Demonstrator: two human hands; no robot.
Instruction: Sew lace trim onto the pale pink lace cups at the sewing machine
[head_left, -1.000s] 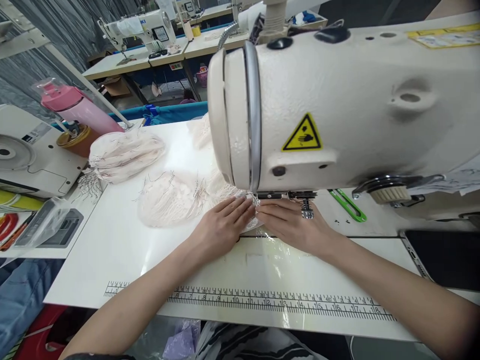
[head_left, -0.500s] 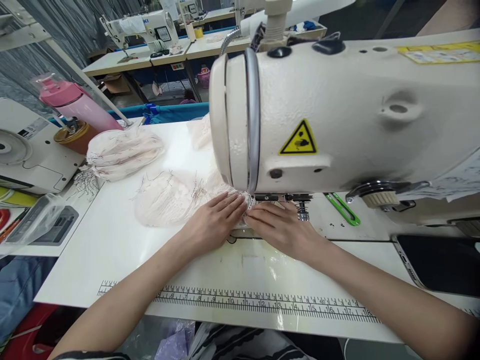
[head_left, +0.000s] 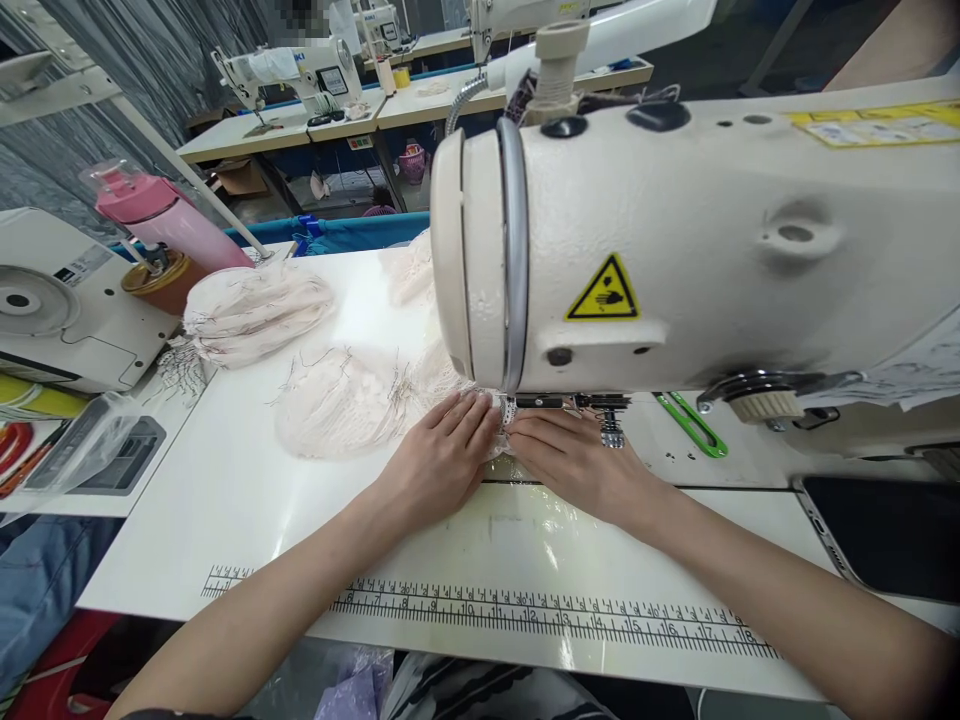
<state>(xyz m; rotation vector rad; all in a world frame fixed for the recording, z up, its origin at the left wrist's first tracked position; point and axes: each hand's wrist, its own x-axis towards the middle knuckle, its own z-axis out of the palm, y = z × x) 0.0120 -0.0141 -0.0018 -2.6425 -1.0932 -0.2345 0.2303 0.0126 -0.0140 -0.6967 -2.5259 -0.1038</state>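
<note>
Under the head of a white sewing machine, pale pink lace fabric spreads leftward over the white table. My left hand lies flat on the fabric's edge, fingers stretched toward the needle area. Just right of it, my right hand rests with its fingers extended and close together, the fingertips at the lace by the presser foot. A dark metal attachment passes above the right fingers and partly covers them. A narrow strip of lace shows between the two hands. The needle tip cannot be made out.
A bundled pale pink piece sits at the left, near a pink bottle. A green thread cutter and a black phone lie right. A printed ruler runs along the front edge. Another machine stands left.
The whole view has shifted slightly right and down. My left hand has edged a little forward with the lace, and its lower edge now covers a small dark loop seen before.
</note>
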